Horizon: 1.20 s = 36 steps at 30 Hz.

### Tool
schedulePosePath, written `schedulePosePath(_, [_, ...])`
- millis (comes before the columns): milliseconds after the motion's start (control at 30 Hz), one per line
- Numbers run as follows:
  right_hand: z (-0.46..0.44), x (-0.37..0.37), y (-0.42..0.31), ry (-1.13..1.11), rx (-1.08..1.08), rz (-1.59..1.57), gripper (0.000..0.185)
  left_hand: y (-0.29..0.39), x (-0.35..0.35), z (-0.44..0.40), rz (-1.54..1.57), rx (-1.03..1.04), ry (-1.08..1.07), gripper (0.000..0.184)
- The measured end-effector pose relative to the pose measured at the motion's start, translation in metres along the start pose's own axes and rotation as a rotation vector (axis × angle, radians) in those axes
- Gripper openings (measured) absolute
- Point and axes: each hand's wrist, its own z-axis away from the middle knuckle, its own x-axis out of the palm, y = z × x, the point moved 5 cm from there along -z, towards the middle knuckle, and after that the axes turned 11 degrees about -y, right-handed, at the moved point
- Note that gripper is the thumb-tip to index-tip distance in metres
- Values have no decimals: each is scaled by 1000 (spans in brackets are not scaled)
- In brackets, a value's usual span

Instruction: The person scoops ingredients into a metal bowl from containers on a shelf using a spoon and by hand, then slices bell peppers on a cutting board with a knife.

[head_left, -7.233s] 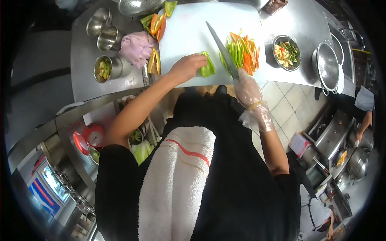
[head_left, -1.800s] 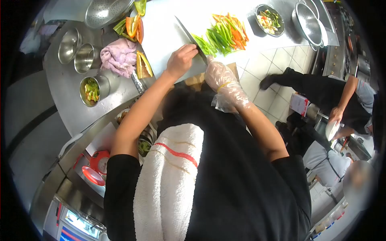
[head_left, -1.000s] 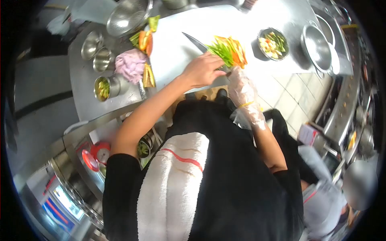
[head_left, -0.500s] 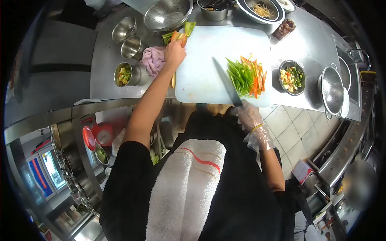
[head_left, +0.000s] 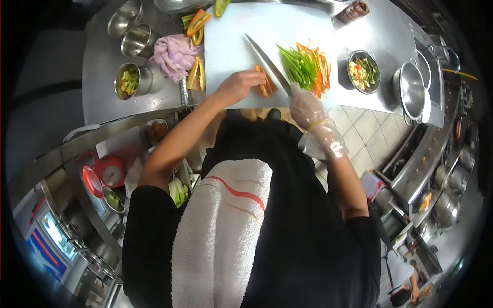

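In my right hand, which wears a clear plastic glove, is the handle of a kitchen knife. Its blade slants up and left over the white cutting board. My bare left hand is at the board's near side, fingers together and tips on an orange pepper piece. That piece lies just left of the blade. To the right of the knife is a pile of green pepper strips and orange pepper strips.
Uncut pepper pieces lie along the board's left edge, beside a pink cloth. Farther left stand metal cups, one holding chopped vegetables. On the right are a bowl of cut food, a colander and a jar.
My left hand has moved right from the pepper pieces at the board's edge to beside the knife, bringing an orange piece. The knife stays in my right hand. The view has shifted.
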Motion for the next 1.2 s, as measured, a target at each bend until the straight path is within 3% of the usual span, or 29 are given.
schedulePosePath(200, [8,8,-10,-43,-12,170,16,-9,5,-10,172,12,38,31])
schedulePosePath(400, [6,31,-5,-132,183,129,19,-13,7,-12,246,60,-72,30])
schedulePosePath(500, [-11,28,-10,-28,40,124,19,-18,6,-12,313,61,0,23])
schedulePosePath(567, [-8,17,-14,-161,139,137,19,-20,6,-13,291,49,-13,23])
schedulePosePath(600, [12,-1,-31,-172,202,110,27,-20,5,-13,291,49,-14,23])
schedulePosePath(700, [5,22,-23,-177,226,140,24,-20,6,-11,316,19,-24,23])
schedulePosePath(733, [-2,30,-28,-111,67,260,25,-18,8,-10,320,27,-7,24])
schedulePosePath(767, [-12,21,-30,-98,58,261,25,-19,3,-11,307,38,13,24])
schedulePosePath(867, [-6,13,-28,-183,197,183,33,-16,1,-12,242,51,-71,30])
schedulePosePath(967, [14,19,-28,-177,239,153,34,-16,2,-11,162,97,14,25])
schedulePosePath(1133, [-19,36,-19,-64,43,251,40,-17,0,-10,211,118,41,22])
schedulePosePath(1200, [3,19,-32,-118,107,234,40,-17,0,-12,199,114,27,22])
